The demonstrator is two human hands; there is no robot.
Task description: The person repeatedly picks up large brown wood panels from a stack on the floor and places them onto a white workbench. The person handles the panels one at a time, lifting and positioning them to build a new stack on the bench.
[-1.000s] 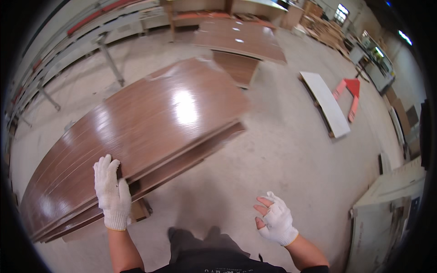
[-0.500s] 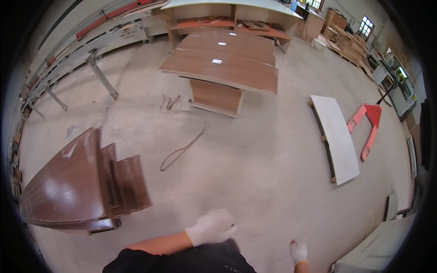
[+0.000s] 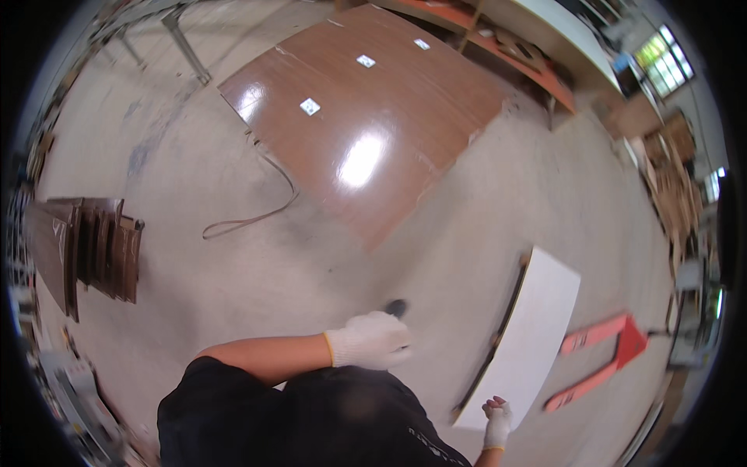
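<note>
My left hand (image 3: 369, 340), in a white knit glove, is held across the front of my body. Its fingers are curled in, and whatever they may hold is hidden. A dark rounded shape, perhaps a shoe tip (image 3: 398, 307), shows on the floor beyond it. Lower right, my right hand (image 3: 498, 424) hangs with fingers loosely bent and a little apart, bare fingertips showing past the glove; nothing is visible in it. In the picture it overlaps the near end of a long white board (image 3: 525, 335) lying on low supports. Neither hand appears to touch anything large.
Ahead stands a wide stack of glossy brown panels (image 3: 389, 101) under clear film. A strap (image 3: 257, 222) lies on the floor beside it. Brown panels (image 3: 85, 249) stand at the left. Right of the white board is a red pallet jack (image 3: 615, 362); a shelved workbench (image 3: 545, 74) stands behind.
My view has turned rightward and come closer to the brown panel stack. The left-hand panels now sit farther left. Both gloved hands remain low in front, and the right one has risen slightly in the picture.
</note>
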